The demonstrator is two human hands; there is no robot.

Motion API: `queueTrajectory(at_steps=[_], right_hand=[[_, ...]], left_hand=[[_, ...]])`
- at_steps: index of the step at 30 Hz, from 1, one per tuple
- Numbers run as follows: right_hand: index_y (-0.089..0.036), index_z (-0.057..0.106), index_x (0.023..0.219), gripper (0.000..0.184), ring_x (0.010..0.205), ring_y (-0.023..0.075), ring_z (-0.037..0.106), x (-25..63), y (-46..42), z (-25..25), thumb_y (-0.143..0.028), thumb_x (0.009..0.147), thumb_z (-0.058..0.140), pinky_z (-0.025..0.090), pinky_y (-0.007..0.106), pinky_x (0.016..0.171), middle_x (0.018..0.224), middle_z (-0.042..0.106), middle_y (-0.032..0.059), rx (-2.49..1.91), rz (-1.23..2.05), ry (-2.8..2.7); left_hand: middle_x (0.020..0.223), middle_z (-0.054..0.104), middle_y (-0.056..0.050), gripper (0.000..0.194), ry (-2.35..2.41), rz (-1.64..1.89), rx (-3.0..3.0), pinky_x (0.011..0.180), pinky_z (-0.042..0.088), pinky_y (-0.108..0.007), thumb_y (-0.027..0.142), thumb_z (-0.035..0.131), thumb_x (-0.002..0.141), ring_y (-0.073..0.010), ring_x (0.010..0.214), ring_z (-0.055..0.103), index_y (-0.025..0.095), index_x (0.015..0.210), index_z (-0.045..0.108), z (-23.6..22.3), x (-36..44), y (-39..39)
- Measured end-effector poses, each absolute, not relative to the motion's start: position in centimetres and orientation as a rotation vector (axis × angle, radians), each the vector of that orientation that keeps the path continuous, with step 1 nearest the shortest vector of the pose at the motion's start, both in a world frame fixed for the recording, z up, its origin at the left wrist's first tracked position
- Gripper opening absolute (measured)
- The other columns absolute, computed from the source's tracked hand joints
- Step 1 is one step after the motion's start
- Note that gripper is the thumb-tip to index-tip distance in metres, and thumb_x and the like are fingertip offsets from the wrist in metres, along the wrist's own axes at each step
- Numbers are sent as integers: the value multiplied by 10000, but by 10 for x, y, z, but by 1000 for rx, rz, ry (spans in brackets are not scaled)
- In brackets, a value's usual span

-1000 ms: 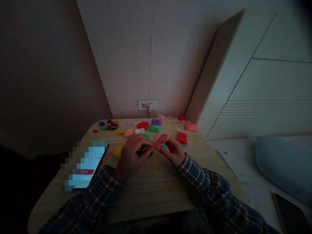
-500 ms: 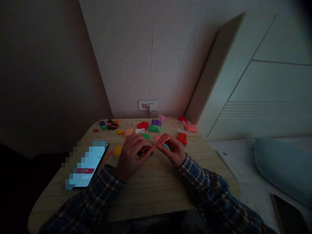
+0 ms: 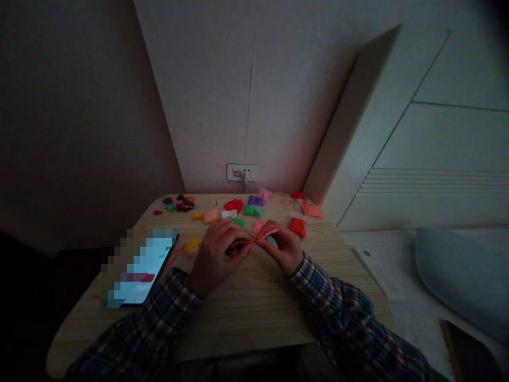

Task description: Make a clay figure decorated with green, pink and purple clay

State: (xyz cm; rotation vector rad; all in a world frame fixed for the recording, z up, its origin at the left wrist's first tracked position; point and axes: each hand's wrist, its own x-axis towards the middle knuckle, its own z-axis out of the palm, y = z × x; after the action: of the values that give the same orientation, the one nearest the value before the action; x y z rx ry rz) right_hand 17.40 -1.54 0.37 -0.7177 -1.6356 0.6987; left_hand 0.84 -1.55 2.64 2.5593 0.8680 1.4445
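A thin coral-pink strip of soft modelling clay [image 3: 267,234] stretches between my two hands above the small table [image 3: 246,307]. My left hand [image 3: 218,252] pinches its left end between thumb and fingers. The other end is in the closed fingertips of my right hand [image 3: 285,245]. Both hands nearly meet where the strip narrows. Beneath the left fingers shows part of a black piece with reddish lines [image 3: 234,248], mostly hidden. Left of that hand lie a yellow lump [image 3: 193,245] and a thin coral strip [image 3: 175,255].
A lit phone [image 3: 149,270] lies at the table's left. Along the back are a brown lump [image 3: 185,203], a red packet [image 3: 234,206], a purple packet [image 3: 256,200], a green packet [image 3: 253,210] and an orange-red packet [image 3: 297,227]. A wall socket [image 3: 242,172] is behind.
The fingers have shifted only slightly, and the strip is still held between both hands. A little more of the black piece shows under the left hand. The view has tilted very slightly.
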Motion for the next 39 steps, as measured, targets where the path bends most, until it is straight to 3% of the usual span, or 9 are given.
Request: queueTrajectory(at_steps=[31,39], right_hand=[[-203,553,783,159,712,147,533,179,-11,6,-356,768,592,429,286,655,746,557,13,-758,676,-1635],[-200,540,706,161,663,135,514,179,-10,4,-337,771,595,419,276,631,676,534,-3,-798,656,-1616]], left_hand=[[762,600,-25,8,929,1469,2579,734,418,-336,178,576,770,-167,771,542,181,776,579,27,6,-15],[786,603,-30,63,953,1469,2567,750,421,-336,190,590,758,-177,796,548,177,818,573,28,7,-16]])
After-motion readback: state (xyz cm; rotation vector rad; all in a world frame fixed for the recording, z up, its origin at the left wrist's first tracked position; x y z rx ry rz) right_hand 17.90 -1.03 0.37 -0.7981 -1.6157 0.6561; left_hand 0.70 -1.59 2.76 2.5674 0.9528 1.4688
